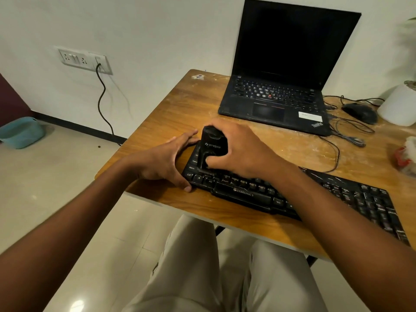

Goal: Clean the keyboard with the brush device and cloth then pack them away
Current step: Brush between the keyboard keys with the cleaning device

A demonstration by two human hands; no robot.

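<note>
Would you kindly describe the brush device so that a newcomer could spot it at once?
On the wooden table, find the long black keyboard nearest the person. At its left end stands the brush device, a glossy black block gripped by the right hand.

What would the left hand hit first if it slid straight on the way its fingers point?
Probably nothing soon. The left hand, braced on the keyboard end, points up-right past the brush device; bare table lies ahead, the laptop further right. Depth is uncertain.

Right hand [238, 149] grips the brush device [212, 147] on the keyboard's [315, 194] left end — left hand [166, 161] braces that end; laptop [286, 70] at one o'clock.
</note>
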